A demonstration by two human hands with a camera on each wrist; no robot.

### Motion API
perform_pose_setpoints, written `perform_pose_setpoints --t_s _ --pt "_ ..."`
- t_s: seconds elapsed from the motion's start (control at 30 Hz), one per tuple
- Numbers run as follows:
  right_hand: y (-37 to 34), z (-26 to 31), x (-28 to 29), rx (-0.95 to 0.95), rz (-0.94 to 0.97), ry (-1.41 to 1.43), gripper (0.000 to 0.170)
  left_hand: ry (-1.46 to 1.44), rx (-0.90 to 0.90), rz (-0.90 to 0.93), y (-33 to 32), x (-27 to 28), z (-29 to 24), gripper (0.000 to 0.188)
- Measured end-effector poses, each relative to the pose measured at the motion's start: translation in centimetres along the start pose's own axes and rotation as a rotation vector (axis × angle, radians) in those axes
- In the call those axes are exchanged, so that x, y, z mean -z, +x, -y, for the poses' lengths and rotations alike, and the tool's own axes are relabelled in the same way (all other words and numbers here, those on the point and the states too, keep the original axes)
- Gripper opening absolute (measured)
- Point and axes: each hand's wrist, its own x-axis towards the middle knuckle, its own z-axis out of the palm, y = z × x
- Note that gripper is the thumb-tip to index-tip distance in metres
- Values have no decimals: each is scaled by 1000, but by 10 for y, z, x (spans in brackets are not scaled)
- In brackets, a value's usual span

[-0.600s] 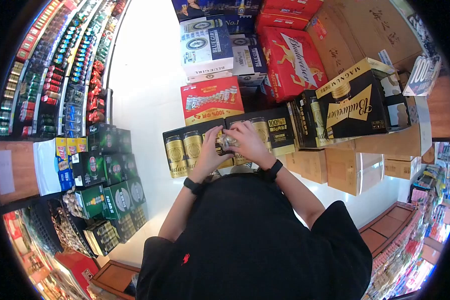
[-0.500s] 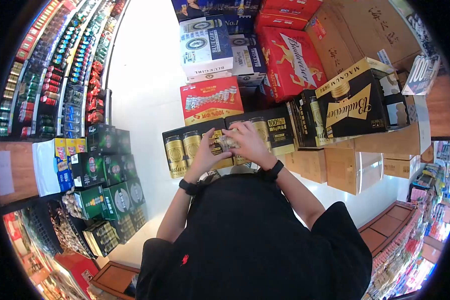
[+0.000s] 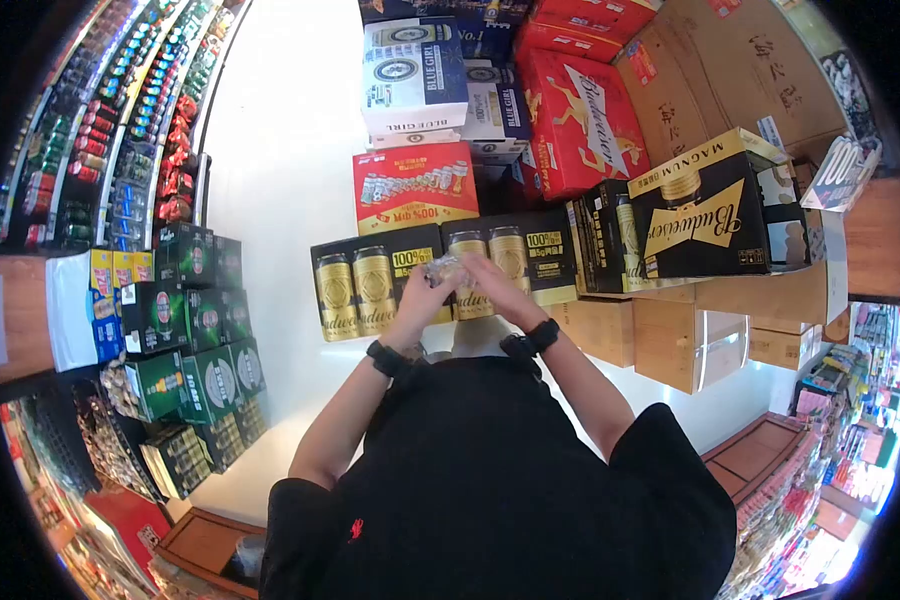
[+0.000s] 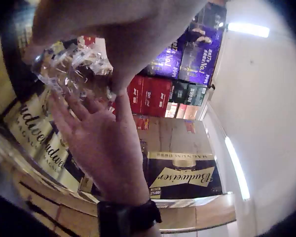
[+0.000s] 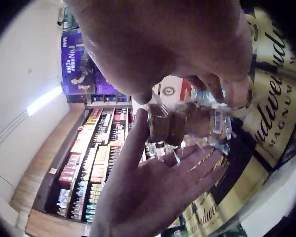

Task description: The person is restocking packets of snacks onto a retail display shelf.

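A small bundle in clear, crinkly plastic (image 3: 446,268) is held between both hands, over two black-and-gold Budweiser beer cartons (image 3: 375,285). My left hand (image 3: 425,300) grips its left side; in the right wrist view the left hand (image 5: 160,185) has its fingers stretched beneath the wrapped bundle (image 5: 185,123) and the thumb at one end. From the other side my right hand (image 3: 502,290) grips it, fingers bent over it in the right wrist view. Brownish pieces show through the shiny film (image 4: 79,69); what they are I cannot tell.
Behind the cartons stand a red beer box (image 3: 415,190), stacked Blue Girl boxes (image 3: 415,85) and a red Budweiser box (image 3: 585,120). An opened black Budweiser carton (image 3: 705,215) is at the right, above brown cardboard boxes (image 3: 690,340). Green beer boxes (image 3: 210,330) and drink shelves (image 3: 120,130) line the left.
The scene has shifted slightly left and up in the head view. My right fingers, earlier arched over the wrapped bundle, now lie straighter along its right side. Both hands still hold it.
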Motion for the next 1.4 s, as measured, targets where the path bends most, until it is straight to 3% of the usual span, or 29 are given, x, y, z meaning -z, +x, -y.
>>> perform_pose_setpoints --t_s 0.1,0.13,0.23,0.33,0.43,0.57,0.7,0.83,0.9,0.93,1.03,1.07,1.17,1.33,1.4 --pt "6 -8 -3 54 93 172 58 -183 -25 -34 -1 -3 8 57" --pt "2 1 -2 26 155 158 56 -140 64 -86 -9 -2 3 59" --pt "15 -8 0 -32 192 164 52 -336 109 -63 -23 -10 5 60" --pt "15 -8 5 -34 343 149 50 -504 83 -171 -42 -25 10 58" --pt "5 -10 -1 -63 411 105 47 -574 48 -229 -65 -38 15 53" --pt "-16 -9 -33 -96 447 141 40 -676 18 -439 -108 -45 24 49" --pt "-28 -25 -74 -25 692 -32 37 -812 -93 -567 -161 -36 58 69" --pt "-63 -21 -138 -117 976 -288 48 -805 -148 -860 -226 -21 96 85" --pt "-73 -37 -173 -256 1074 -252 46 -720 -201 -1017 -253 -10 120 90" --pt "-81 -44 -198 -338 1110 -227 45 -652 -141 -1125 -285 -6 116 102" --pt "-109 -57 -262 -557 1322 -172 40 -250 -236 -1384 -347 0 138 115" --pt "-121 -58 -283 -592 1385 -150 42 42 -144 -1501 -362 3 147 123" --pt "-154 -88 -346 -395 1476 -359 46 462 -28 -1644 -414 10 154 123" --pt "-203 -124 -414 -281 1486 -533 72 524 36 -1769 -472 33 182 123" --pt "-220 -126 -434 -136 1506 -710 75 491 72 -1801 -488 39 187 123"
